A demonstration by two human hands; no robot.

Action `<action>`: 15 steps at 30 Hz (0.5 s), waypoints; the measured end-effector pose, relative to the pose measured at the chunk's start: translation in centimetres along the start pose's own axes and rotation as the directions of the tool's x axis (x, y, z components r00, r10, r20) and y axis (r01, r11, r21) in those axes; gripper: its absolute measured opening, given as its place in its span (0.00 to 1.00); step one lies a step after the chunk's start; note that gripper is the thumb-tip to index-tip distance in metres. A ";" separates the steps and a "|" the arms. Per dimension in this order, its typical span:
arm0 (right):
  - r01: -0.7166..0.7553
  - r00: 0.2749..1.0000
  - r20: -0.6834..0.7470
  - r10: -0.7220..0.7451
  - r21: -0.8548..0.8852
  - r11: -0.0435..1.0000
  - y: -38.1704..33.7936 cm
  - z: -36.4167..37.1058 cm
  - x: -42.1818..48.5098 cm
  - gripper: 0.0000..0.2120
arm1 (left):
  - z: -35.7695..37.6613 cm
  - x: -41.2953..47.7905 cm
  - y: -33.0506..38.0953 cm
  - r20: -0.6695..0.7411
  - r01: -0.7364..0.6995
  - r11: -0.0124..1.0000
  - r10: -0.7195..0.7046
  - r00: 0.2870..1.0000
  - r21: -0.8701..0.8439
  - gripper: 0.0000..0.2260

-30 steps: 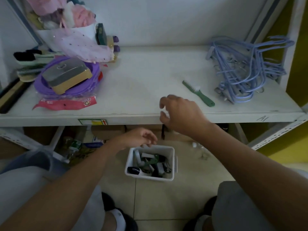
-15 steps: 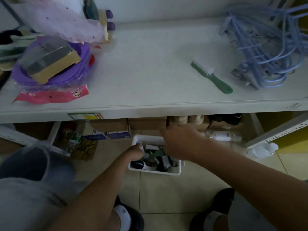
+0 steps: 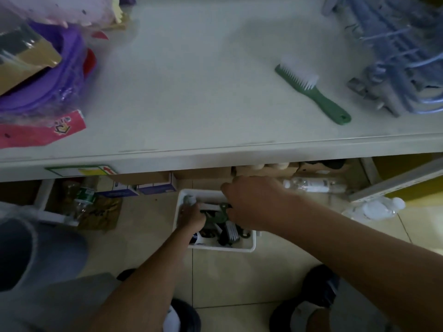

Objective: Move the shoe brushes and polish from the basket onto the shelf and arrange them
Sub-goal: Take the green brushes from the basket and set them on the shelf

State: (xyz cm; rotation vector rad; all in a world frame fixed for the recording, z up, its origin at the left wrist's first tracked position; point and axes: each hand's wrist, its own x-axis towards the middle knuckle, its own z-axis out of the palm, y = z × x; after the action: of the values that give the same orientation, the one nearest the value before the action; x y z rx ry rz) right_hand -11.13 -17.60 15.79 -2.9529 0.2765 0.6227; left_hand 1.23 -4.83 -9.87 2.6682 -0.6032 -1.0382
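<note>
A white basket stands on the floor below the shelf, holding several brushes and dark polish items. My left hand is down in its left side, fingers curled round a white-capped bottle. My right hand reaches in from the right and pinches a dark green brush lying across the basket's contents. One green brush with white bristles lies on the shelf, right of the middle.
Blue hangers are piled at the shelf's right end. A purple basin with packets fills the left end. Boxes and plastic bottles sit under the shelf. My feet rest on the tiled floor.
My right hand dropped from the shelf's front edge into the basket and took the dark green brush. My left hand went deeper into the basket. The view tilted downward.
</note>
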 end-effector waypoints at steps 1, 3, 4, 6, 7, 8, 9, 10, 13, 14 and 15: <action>0.001 1.000 0.009 -0.001 -0.003 1.000 -0.1 -0.2 -0.1 0.13 | -0.2 -0.4 -0.2 -0.033 -0.059 0.998 0.058 0.998 -0.028 0.16; 0.006 0.999 0.032 -0.006 0.000 1.000 -0.1 -0.8 -0.2 0.13 | -1.0 -1.6 -0.6 -0.104 -0.154 0.978 0.140 0.985 -0.140 0.15; 0.006 0.999 0.042 -0.006 0.003 1.000 -0.2 -1.0 -0.3 0.13 | -1.8 -2.6 -0.7 -0.147 -0.208 0.959 0.181 0.972 -0.192 0.15; 0.004 0.998 0.055 -0.004 -0.002 1.000 -0.4 -1.5 -0.6 0.13 | -3.3 -4.7 -1.0 -0.233 -0.340 0.898 0.280 0.931 -0.280 0.14; 0.004 0.998 0.055 -0.003 -0.003 1.000 -0.5 -1.8 -0.9 0.13 | -4.1 -5.8 -1.0 -0.272 -0.390 0.860 0.309 0.911 -0.328 0.13; 0.003 0.999 0.048 -0.003 0.002 1.000 -0.6 -2.1 -1.2 0.13 | -4.9 -7.1 -1.0 -0.310 -0.421 0.824 0.316 0.897 -0.379 0.12; 0.004 0.999 0.035 -0.004 0.009 1.000 -0.8 -2.3 -1.6 0.14 | -5.8 -8.4 -0.8 -0.349 -0.441 0.789 0.306 0.886 -0.428 0.11; 0.008 1.000 0.017 -0.008 0.016 1.000 -1.0 -2.6 -2.0 0.14 | -6.8 -9.8 -0.4 -0.385 -0.451 0.753 0.282 0.879 -0.479 0.10; 0.031 0.999 -0.044 -0.030 0.034 0.999 -1.8 -3.3 -3.4 0.14 | -9.6 -13.7 1.2 -0.460 -0.486 0.629 0.220 0.860 -0.607 0.09; 0.039 0.997 -0.061 -0.037 0.039 0.998 -2.0 -3.5 -3.9 0.14 | -10.5 -14.8 1.8 -0.473 -0.507 0.591 0.227 0.851 -0.628 0.10; 0.043 0.996 -0.076 -0.040 0.040 0.998 -2.1 -3.6 -4.3 0.14 | -11.4 -15.9 2.4 -0.475 -0.521 0.552 0.239 0.847 -0.651 0.11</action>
State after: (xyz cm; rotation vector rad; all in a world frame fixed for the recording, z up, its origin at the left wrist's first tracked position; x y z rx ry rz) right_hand -13.12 -15.42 21.00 -2.9377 0.2310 0.4958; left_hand -2.30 0.75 8.71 1.7566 -0.4910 -0.5010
